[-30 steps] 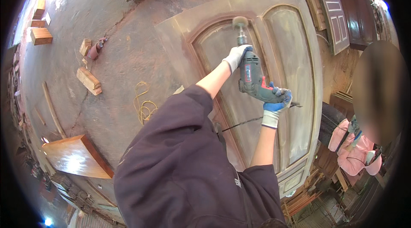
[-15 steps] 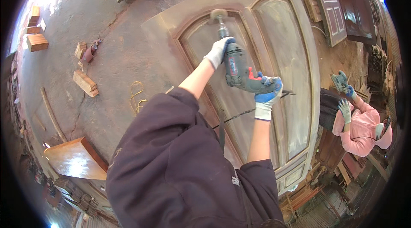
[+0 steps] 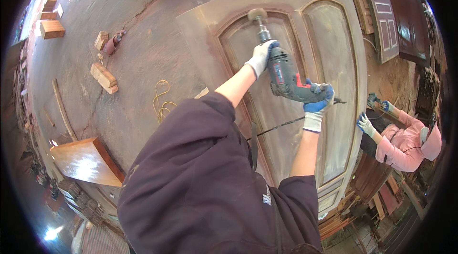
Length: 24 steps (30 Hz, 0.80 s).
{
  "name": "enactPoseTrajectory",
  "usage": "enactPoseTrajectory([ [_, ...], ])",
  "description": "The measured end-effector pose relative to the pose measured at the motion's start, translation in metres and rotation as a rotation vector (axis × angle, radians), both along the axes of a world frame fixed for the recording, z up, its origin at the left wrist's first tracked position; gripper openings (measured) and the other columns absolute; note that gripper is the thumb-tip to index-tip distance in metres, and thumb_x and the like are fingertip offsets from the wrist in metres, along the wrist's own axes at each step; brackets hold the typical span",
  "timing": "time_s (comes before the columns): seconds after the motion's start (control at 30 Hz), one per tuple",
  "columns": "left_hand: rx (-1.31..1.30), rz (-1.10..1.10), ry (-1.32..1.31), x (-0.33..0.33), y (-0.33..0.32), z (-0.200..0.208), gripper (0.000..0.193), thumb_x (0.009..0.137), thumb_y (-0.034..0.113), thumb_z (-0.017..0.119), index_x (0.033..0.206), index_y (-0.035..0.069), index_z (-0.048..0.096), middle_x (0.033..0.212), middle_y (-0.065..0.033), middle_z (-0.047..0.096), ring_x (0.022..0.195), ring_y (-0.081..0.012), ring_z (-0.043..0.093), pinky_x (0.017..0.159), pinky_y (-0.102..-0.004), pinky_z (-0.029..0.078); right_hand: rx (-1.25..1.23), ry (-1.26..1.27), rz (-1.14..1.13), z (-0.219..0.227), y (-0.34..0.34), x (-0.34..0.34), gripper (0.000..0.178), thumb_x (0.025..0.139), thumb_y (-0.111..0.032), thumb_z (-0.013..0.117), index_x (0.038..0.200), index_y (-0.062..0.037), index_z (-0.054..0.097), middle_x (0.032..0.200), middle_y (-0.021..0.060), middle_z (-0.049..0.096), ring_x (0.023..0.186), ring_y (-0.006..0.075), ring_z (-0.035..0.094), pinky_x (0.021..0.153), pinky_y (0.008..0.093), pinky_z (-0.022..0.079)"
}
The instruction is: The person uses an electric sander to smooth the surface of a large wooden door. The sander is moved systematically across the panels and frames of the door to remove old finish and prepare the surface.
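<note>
Drill point(image 3: 285, 73) clasped fully by both gloved grips, left hand point(image 3: 261, 57) and right hand point(image 3: 317, 103) hiding much of its body.

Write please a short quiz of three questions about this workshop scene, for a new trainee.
1. True or false: both hands grip the power drill.
2. Which hand is nearer the round brush head? A) left hand B) right hand
3. Fill in: the brush head meets the arched panel of a wooden ____ that lies flat.

Key
1. True: gloved fingers of each hand wrap the tool.
2. A: the left holds the front of the body, the right holds the rear handle.
3. door
</note>
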<state>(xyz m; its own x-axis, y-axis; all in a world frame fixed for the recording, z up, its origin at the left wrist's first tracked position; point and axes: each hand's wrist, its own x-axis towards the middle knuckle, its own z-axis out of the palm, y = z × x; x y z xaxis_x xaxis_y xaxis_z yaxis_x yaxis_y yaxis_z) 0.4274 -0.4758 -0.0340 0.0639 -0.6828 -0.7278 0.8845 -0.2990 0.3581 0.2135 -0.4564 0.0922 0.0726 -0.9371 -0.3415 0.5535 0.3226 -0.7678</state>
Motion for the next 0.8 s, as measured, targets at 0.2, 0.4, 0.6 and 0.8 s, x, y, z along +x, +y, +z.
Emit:
enactPoseTrajectory([
  [0.2,0.006,0.112,0.150,-0.003,0.019,-0.009,0.018,0.083,0.024,0.066,0.089,0.008,0.061,0.076,-0.0078,0.065,0.066,-0.0222,0.063,0.065,-0.0374,0.054,0.034,0.031,0.066,0.010,-0.004,0.003,0.029,0.090,-0.032,0.052,0.076,-0.0074,0.057,0.064,0.0047,0.048,0.065,0.0209,0.051,0.095,0.0523,0.040],
  [0.4,0.149,0.148,0.046,-0.011,0.045,0.003,0.019,0.081,0.024,0.069,0.089,0.008,0.062,0.079,-0.0051,0.064,0.068,-0.0180,0.062,0.063,-0.0341,0.052,0.014,0.062,0.205,0.014,-0.004,-0.006,0.029,0.090,-0.033,0.052,0.078,-0.0071,0.057,0.064,0.0037,0.048,0.066,0.0206,0.050,0.097,0.0514,0.039],
  [0.6,0.022,0.091,0.094,-0.002,0.011,-0.012,0.020,0.082,0.028,0.066,0.087,0.009,0.061,0.074,-0.0066,0.064,0.063,-0.0216,0.061,0.063,-0.0359,0.053,0.013,0.001,0.114,0.010,-0.006,0.006,0.028,0.089,-0.032,0.056,0.076,-0.0078,0.057,0.065,0.0040,0.050,0.064,0.0193,0.050,0.099,0.0513,0.037],
  [0.8,0.047,0.164,0.231,0.000,0.073,-0.011,0.021,0.085,0.033,0.059,0.087,0.012,0.062,0.080,-0.0075,0.068,0.073,-0.0253,0.065,0.070,-0.0401,0.055,0.058,0.110,0.196,0.012,0.002,0.006,0.027,0.090,-0.032,0.053,0.082,-0.0067,0.059,0.067,0.0045,0.051,0.069,0.0221,0.053,0.094,0.0526,0.041],
])
